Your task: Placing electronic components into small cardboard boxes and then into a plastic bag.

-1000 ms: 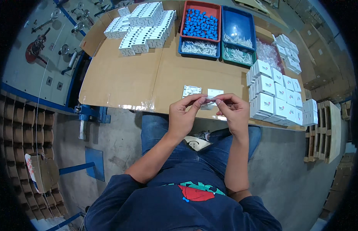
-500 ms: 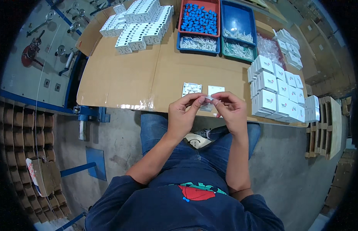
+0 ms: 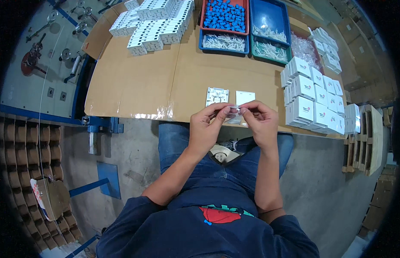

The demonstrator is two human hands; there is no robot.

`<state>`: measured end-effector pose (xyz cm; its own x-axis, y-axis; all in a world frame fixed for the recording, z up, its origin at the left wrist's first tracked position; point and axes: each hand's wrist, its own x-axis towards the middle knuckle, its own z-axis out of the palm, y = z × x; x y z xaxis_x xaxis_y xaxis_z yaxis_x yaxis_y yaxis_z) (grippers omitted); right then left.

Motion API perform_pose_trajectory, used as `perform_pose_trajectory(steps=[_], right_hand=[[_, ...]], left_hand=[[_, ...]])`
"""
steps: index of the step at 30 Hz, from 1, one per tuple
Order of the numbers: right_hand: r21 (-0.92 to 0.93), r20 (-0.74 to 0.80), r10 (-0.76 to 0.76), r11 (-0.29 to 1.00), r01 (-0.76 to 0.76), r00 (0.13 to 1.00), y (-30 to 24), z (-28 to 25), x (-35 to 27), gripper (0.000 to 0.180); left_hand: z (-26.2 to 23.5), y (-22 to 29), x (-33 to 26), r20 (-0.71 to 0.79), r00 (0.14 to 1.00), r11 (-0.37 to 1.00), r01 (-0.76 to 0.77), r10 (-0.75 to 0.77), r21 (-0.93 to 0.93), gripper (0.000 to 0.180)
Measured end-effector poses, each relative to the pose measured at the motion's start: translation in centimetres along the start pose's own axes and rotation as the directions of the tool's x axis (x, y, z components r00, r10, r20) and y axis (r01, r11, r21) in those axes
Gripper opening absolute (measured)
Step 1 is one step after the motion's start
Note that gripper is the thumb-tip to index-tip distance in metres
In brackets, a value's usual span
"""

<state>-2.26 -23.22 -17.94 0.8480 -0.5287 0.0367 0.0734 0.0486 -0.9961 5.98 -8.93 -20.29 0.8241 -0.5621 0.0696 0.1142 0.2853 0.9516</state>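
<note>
At the near edge of the table, my left hand [image 3: 204,127] and my right hand [image 3: 263,126] face each other, thumbs and forefingers pinched. Between the fingertips they hold a small clear plastic bag [image 3: 235,110]; what may be inside it is too small to make out. Just beyond my left fingers lies a square white housing [image 3: 217,95] with its inner parts exposed. A plain white square cover [image 3: 245,96] lies beside it, beyond my right fingers.
White housings [image 3: 155,36] are stacked at the far left. Behind the middle stand a red tray [image 3: 203,20] of blue parts and blue and green trays [image 3: 254,55] of white plugs. White boxed units [image 3: 304,111] crowd the right, near crumpled clear bags [image 3: 304,49].
My hands have shifted very slightly to the right, and the clear bag between the fingertips now shows more. The view has moved a little; the things on the table stay put.
</note>
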Motion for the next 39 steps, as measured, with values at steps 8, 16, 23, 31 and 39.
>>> perform_pose_trajectory(steps=[8, 16, 23, 31, 39], right_hand=[[-0.002, 0.017, 0.081, 0.997, -0.081, 0.997, 0.1, 0.4, -0.3, 0.008], [0.008, 0.059, 0.045, 0.999, -0.046, 0.997, 1.1, 0.7, -0.6, 0.007], [0.040, 0.043, 0.031, 0.999, -0.033, 0.999, 1.3, 1.1, -0.5, 0.007], [-0.021, 0.082, 0.064, 0.998, -0.063, 0.995, 1.5, 0.8, -0.9, 0.007], [-0.035, 0.054, 0.027, 0.999, -0.025, 0.998, 1.5, 1.4, -0.8, 0.006]], left_hand=[[-0.2, -0.4, -0.4, -0.026, 1.000, 1.000, -0.005, 0.006, 0.029, 0.019], [0.0, -0.4, -0.8, -0.071, 0.997, 0.996, -0.018, 0.025, 0.092, 0.015], [-0.3, -0.5, -0.6, -0.022, 0.990, 0.982, -0.136, 0.140, 0.129, 0.014], [-0.3, -0.7, -0.7, -0.027, 0.988, 0.966, -0.143, 0.153, 0.214, 0.013], [-0.8, -0.4, -0.6, 0.043, 0.996, 0.976, -0.090, 0.083, 0.200, 0.015]])
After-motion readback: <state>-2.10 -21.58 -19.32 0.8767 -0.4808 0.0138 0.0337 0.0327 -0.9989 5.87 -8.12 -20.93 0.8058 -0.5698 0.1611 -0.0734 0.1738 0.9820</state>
